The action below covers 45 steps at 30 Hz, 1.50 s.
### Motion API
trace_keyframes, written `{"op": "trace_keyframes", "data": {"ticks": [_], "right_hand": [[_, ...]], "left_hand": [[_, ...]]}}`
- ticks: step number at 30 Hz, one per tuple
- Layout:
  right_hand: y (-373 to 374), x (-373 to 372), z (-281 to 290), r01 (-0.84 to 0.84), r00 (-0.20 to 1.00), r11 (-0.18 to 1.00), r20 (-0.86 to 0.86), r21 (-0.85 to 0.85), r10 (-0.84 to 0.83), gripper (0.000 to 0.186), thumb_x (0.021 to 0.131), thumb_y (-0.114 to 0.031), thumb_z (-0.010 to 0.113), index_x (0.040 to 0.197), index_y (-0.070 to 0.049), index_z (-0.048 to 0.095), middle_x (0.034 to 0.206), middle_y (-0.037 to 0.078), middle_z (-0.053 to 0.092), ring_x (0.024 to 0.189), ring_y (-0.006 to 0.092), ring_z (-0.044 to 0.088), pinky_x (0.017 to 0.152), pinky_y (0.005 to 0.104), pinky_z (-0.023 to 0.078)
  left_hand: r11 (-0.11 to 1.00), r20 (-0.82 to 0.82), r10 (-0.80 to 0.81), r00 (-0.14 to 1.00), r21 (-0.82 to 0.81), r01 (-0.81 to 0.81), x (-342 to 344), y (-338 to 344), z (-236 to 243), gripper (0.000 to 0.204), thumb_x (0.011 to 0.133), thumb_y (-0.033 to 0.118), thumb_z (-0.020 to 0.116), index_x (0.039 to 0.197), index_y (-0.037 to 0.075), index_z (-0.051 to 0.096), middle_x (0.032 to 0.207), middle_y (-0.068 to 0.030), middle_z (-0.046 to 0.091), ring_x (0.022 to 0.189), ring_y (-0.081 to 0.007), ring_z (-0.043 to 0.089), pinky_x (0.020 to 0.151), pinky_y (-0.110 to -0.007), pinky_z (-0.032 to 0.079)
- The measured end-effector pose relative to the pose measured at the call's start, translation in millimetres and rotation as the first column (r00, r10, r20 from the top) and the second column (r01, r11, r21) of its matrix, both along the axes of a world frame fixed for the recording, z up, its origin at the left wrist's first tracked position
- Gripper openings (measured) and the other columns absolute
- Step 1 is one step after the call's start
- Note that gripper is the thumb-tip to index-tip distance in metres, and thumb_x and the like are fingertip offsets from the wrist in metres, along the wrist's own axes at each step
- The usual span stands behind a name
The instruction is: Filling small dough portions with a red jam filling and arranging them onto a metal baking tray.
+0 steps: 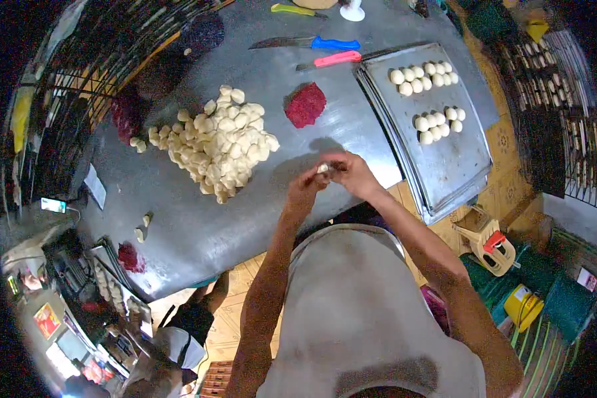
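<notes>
Over the near edge of the metal table, my left hand and my right hand meet with fingers bent around a small piece of pale dough. Most of it is hidden by the fingers. Just beyond my hands lies a flattened mound of crumbly dark red filling. To their left spreads a large heap of small pale dough pieces. On the right, stacked metal trays carry round white dough balls in two paired groups, touching one another.
Knives with a blue handle, a pink handle and a yellow-green handle lie at the far side. More red filling sits at the table's left. A plastic stool and yellow bucket stand right. Another person is lower left.
</notes>
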State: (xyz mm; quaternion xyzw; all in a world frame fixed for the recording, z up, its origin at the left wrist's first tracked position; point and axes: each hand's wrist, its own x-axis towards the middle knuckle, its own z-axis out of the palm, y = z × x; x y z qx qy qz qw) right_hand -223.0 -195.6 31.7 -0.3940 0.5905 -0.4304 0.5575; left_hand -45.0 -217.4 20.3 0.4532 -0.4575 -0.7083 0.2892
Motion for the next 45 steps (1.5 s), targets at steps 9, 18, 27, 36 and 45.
{"op": "trace_keyframes", "data": {"ticks": [9,18,27,36,45], "right_hand": [[-12.9,-36.4,20.8,-0.443,0.796,0.868,-0.544,-0.224,0.265,0.014,0.081,-0.013,0.073,0.091,-0.005,0.069,0.094,0.02,0.065,0.086,0.0402,0.064,0.075,0.048,0.054],[1.6,-55.3,7.3,-0.476,0.718,0.879,-0.594,-0.036,0.364,0.014,0.083,-0.012,0.069,0.094,-0.003,0.069,0.088,0.022,0.064,0.08,0.0401,0.063,0.071,0.0473,0.052],[29.6,-41.1,1.0,-0.106,0.971,0.98,-0.194,0.17,0.139,0.016,0.086,-0.014,0.074,0.093,-0.001,0.074,0.082,0.016,0.071,0.073,0.0255,0.068,0.067,0.0364,0.053],[22.8,-30.1,-16.4,-0.01,0.936,1.0,-0.351,0.011,0.013,0.023,0.087,-0.016,0.073,0.104,-0.001,0.074,0.098,0.022,0.07,0.085,0.0323,0.069,0.074,0.0367,0.054],[51.3,-51.3,21.8,0.171,0.984,0.985,-0.053,-0.036,-0.173,0.035,0.092,-0.017,0.074,0.119,0.0,0.06,0.098,0.007,0.068,0.091,0.0131,0.062,0.082,0.0301,0.052]], "left_hand": [[0.988,0.219,-0.048,0.974,-0.135,0.079,-23.4,4.8,-6.2,0.023,0.096,0.012,0.065,0.115,0.0,0.07,0.092,-0.0068,0.072,0.08,-0.0126,0.066,0.073,-0.03,0.055],[0.871,0.573,-0.131,0.809,-0.324,0.37,-32.2,10.1,-8.3,0.022,0.091,0.017,0.069,0.109,0.007,0.073,0.096,-0.0158,0.072,0.084,-0.0307,0.068,0.075,-0.039,0.054],[0.629,0.565,0.033,0.824,-0.653,0.423,-42.8,44.1,-2.0,0.045,0.092,0.018,0.069,0.135,0.011,0.057,0.104,-0.0149,0.07,0.1,-0.0354,0.066,0.08,-0.047,0.053],[0.853,0.434,0.09,0.897,-0.498,0.155,-33.6,19.5,-16.3,0.051,0.089,0.009,0.074,0.136,0.009,0.056,0.103,-0.0147,0.071,0.092,-0.0294,0.069,0.079,-0.037,0.055],[0.99,-0.229,-0.138,0.964,-0.015,0.138,-64.5,21.7,-34.0,0.031,0.098,0.014,0.066,0.124,0.0,0.06,0.121,-0.0097,0.064,0.112,-0.0174,0.061,0.097,-0.03,0.052]]}}
